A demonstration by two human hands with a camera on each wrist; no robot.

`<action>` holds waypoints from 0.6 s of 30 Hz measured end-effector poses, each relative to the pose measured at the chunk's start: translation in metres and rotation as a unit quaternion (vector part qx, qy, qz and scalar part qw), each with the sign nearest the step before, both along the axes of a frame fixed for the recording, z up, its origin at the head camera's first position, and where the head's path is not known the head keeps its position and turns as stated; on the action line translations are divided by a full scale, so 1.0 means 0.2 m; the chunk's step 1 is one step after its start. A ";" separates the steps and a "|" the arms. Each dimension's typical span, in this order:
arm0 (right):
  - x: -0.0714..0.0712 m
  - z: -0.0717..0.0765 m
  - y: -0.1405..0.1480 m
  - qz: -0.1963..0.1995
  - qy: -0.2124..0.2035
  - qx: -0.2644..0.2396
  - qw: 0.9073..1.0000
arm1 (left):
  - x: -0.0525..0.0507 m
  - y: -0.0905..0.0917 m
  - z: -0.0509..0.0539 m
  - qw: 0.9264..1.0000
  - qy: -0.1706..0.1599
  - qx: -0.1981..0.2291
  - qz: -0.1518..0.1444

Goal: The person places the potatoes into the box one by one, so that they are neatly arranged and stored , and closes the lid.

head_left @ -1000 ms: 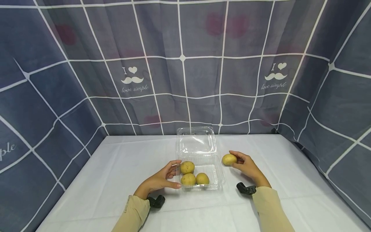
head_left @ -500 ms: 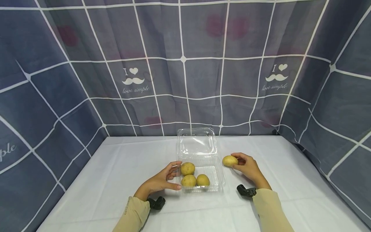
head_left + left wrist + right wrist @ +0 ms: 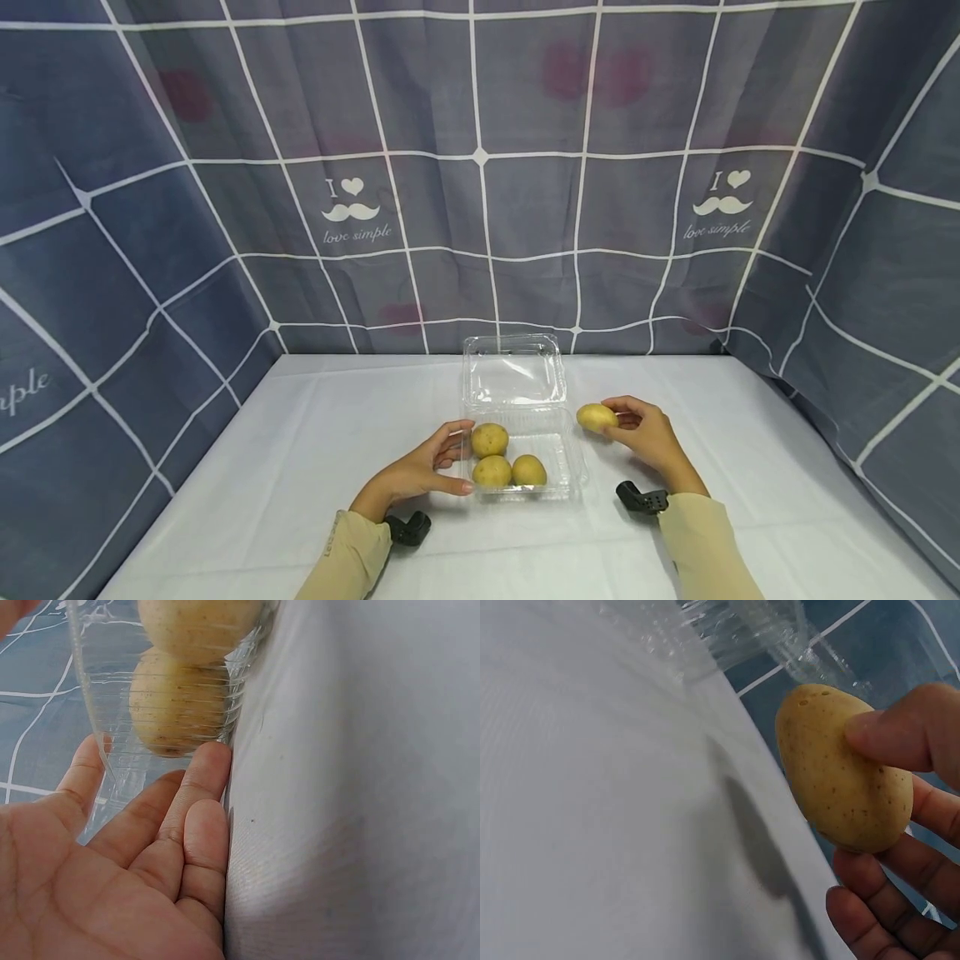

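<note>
A clear plastic clamshell box (image 3: 553,454) stands on the white cloth with its lid (image 3: 514,379) raised at the back. Inside, toward its left, lie three potatoes: a rear potato (image 3: 490,440), a front-left potato (image 3: 492,472) and one beside it (image 3: 529,470). My left hand (image 3: 420,468) touches the box's left side, thumb near the front corner and fingers along the wall; the left wrist view shows fairly straight fingers (image 3: 199,776) against the ribbed plastic. To the right of the box, my right hand (image 3: 648,437) pinches another potato (image 3: 844,772) between thumb and fingers, above the cloth.
The white cloth (image 3: 322,433) covers the tabletop around the box. Dark grid-patterned curtains (image 3: 525,200) hang behind and on both sides. A black wrist device (image 3: 408,529) sits by the left cuff, and a similar device (image 3: 641,498) by the right.
Both hands and the potatoes keep their places relative to the box. The whole head view has shifted slightly, with the scene a little lower and further right.
</note>
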State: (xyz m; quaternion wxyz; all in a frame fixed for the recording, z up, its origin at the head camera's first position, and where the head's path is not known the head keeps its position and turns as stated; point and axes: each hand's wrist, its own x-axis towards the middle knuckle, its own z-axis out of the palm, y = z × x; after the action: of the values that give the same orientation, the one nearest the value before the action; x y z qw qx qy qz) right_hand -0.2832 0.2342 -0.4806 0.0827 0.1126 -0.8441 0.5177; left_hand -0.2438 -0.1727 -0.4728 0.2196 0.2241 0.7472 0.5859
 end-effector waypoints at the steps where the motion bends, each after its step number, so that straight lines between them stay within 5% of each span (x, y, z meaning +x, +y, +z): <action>1: 0.00 0.01 0.00 0.008 0.004 -0.007 1.000 | 0.00 0.00 0.00 1.000 0.001 -0.001 0.000; 11: 0.02 0.11 -0.04 0.049 0.043 -0.029 0.997 | 0.00 0.00 0.01 1.000 0.004 0.003 0.002; 18: 0.02 0.13 -0.05 0.068 0.033 -0.024 0.997 | 0.00 0.00 0.01 1.000 0.003 0.003 0.002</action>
State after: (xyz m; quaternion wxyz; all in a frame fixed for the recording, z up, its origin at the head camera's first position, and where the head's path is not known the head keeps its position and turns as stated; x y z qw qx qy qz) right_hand -0.2792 0.2233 -0.4555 0.0774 0.1846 -0.8185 0.5385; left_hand -0.2433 -0.1718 -0.4717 0.2155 0.2244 0.7465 0.5882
